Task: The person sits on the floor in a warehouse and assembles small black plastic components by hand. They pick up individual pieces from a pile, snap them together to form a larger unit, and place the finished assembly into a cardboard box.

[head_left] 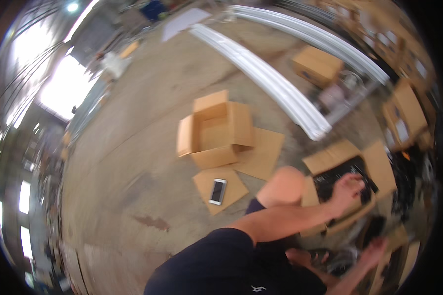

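My left hand [347, 191] reaches across my body into an open cardboard box [330, 158] at the right. Its fingers lie spread on the black contents [337, 176] inside. My right hand [376, 247] is lower, at the bottom right, just below a small black object [374, 227]. Blur hides whether it grips that object. My bare knee [283, 186] rises between the box and the floor on the left.
An empty open carton [214, 130] stands on the concrete floor with flat cardboard sheets [261, 152] beside it. A phone [217, 191] lies on one sheet. Long white profiles [275, 83] run diagonally behind. More cartons [317, 64] and a loaded rack [403, 113] stand at the right.
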Demonstrator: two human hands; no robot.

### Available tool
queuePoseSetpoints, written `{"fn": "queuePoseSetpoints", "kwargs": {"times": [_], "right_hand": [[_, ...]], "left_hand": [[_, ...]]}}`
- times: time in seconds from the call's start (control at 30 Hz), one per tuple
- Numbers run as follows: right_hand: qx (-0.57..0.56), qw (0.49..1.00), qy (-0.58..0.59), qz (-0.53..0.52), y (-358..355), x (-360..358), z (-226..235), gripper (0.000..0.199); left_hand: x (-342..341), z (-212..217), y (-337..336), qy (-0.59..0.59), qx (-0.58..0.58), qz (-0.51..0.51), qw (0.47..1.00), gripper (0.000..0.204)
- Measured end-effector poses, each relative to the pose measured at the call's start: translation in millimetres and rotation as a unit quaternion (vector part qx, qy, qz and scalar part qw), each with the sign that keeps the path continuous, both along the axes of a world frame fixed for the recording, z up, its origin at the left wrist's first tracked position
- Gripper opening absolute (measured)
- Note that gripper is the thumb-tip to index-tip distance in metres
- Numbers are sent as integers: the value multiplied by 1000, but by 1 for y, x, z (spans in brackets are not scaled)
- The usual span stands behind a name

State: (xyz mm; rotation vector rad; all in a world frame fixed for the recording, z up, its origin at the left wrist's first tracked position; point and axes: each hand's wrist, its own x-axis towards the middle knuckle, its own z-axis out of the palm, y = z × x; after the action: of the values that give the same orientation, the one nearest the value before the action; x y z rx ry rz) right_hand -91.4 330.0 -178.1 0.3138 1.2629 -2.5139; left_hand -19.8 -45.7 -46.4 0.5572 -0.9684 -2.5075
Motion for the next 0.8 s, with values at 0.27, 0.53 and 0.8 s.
{"fn": "queuePoseSetpoints", "kwargs": {"times": [0.27,0.53,0.8], "right_hand": [[143,985,25,-90,-220,71,169,26],[82,984,53,-151,-228,72,181,15],[27,986,60,-152,-231,66,171,15]], "left_hand": [[-1,41,37,-4,35,-79,996,23],[10,47,54,11,10,-145,989,20],[7,47,54,30,-9,-152,988,21]]}}
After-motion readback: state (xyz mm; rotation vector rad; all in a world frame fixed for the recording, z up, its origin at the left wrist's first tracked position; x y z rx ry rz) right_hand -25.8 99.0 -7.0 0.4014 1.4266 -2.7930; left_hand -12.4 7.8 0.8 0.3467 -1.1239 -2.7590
